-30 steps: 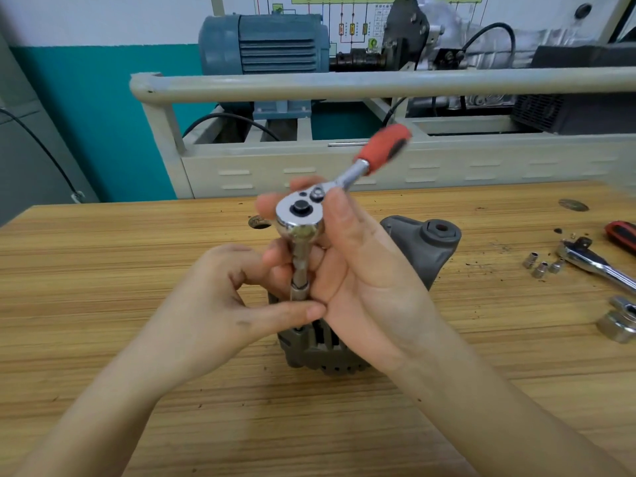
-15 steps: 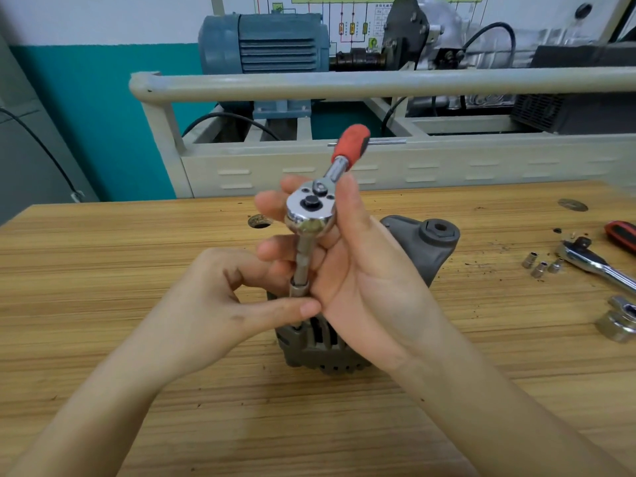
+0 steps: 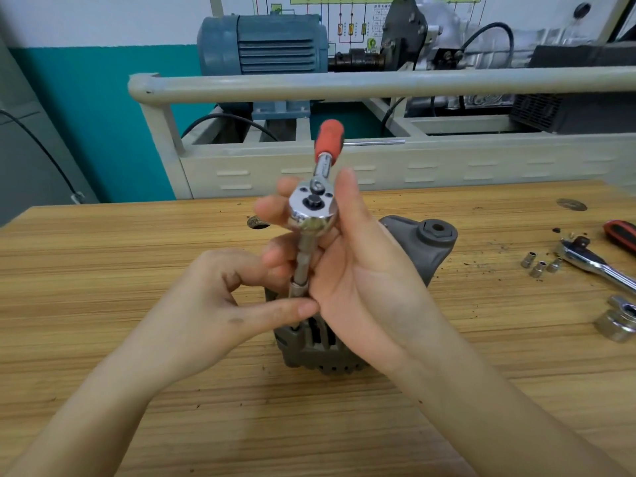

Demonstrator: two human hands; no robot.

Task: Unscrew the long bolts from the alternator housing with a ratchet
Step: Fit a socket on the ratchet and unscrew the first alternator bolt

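Swung from a rightward slant a second ago, the red handle of the chrome ratchet (image 3: 311, 210) now points nearly straight away. A right hand (image 3: 358, 270) curls its grip around the ratchet head; a left hand (image 3: 220, 301) pinches the silver extension socket (image 3: 301, 273) standing on the grey cast alternator housing (image 3: 423, 249), upright at mid wooden surface (image 3: 103, 256).

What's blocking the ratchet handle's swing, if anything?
Nothing visible. The ratchet stands on its extension above the alternator; its red handle points away from the person, above the table, short of the frame rail behind. The right hand grips the head, the left hand pinches the socket.
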